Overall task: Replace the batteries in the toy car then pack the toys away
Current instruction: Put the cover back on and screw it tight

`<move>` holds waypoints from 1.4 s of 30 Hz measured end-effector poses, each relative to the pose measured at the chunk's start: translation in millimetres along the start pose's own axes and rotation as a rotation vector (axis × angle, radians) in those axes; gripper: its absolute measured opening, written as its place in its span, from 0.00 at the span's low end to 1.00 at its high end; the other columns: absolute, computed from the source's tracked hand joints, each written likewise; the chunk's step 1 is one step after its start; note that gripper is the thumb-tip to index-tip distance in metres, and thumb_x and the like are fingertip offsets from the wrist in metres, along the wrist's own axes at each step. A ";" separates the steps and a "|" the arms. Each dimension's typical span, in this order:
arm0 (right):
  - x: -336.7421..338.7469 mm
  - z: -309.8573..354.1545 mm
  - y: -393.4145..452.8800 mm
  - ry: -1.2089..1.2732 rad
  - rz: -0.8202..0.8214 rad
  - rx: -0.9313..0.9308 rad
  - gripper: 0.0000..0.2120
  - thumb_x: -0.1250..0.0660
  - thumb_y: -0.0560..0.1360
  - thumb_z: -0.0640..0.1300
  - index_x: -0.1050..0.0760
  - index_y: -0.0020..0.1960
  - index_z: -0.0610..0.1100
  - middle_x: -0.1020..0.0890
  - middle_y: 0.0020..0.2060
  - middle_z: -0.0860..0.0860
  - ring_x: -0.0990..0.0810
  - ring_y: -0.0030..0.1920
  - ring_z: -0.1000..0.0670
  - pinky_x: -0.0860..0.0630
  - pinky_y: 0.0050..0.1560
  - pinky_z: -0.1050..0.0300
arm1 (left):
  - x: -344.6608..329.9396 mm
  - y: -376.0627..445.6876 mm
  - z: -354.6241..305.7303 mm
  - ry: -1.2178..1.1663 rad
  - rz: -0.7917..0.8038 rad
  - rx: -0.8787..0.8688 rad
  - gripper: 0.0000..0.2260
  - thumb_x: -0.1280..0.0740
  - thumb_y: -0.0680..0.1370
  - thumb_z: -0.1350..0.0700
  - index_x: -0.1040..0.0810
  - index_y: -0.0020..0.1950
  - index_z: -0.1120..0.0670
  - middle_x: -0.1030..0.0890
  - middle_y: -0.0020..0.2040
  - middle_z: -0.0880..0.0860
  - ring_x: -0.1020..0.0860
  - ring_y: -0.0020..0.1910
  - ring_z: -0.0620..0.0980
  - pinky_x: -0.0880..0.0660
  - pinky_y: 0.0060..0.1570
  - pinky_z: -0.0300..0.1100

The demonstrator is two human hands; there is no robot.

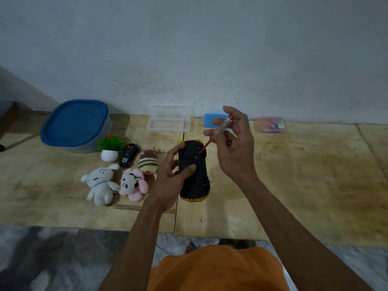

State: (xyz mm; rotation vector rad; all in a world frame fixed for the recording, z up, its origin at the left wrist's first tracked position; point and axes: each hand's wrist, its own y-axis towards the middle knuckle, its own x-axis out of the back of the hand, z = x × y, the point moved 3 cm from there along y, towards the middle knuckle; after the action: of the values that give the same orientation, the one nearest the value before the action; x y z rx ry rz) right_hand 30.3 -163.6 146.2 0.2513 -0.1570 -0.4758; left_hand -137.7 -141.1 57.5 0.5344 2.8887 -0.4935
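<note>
Wooden tabletop (304, 185) against a pale wall (189, 49), seams between boards visible.

Far left: big clear container with blue lid (76, 122), lid on.

Centre: toy car (194, 171) flipped belly-up, black underside showing, yellow body peeking out at near and far ends. Lies along the near-far axis, just right of a board seam.

Left hand (172, 177) clamped on the car from its left side, thumb across the underside, fingers curled over the far-left edge. Right hand (233, 143) above the car's far end, pinching a small screwdriver (218, 133) with clear handle and red shaft; tip angled down-left onto the underside near the far end. Exact screw contact too small to confirm.

Far centre by the wall: empty clear plastic case (169, 119), lid hinged open. To its right, blue flat box (212, 120) partly hidden behind the right hand. Further right, blurry pink packet (270, 124); contents unreadable.

Left of car, near row: white plush dog (100, 185) beside pink flower plush (132, 184), touching. Far row: striped brown plush (148, 162), black remote (128, 155) with red buttons, small fake plant in white pot (110, 149) next to the container.

Near edge: orange shirt (216, 267), toes (191, 247) on grey floor (63, 259).
</note>
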 end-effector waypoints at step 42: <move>137.3 -111.9 0.0 0.049 -0.214 -0.492 0.17 0.34 0.80 0.36 0.29 0.66 0.49 0.18 0.47 0.42 0.15 0.38 0.45 0.21 0.39 0.62 | -57.1 95.8 78.6 1.302 -0.255 0.037 0.29 0.39 0.82 0.45 0.44 0.81 0.49 0.30 0.65 0.61 0.33 0.63 0.63 0.27 0.55 0.60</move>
State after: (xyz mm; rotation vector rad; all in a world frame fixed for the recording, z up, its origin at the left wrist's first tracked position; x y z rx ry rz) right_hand 174.0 -205.6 51.6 -0.2047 0.0388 -0.7032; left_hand -41.6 -102.2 -31.2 0.6513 4.2313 -0.2457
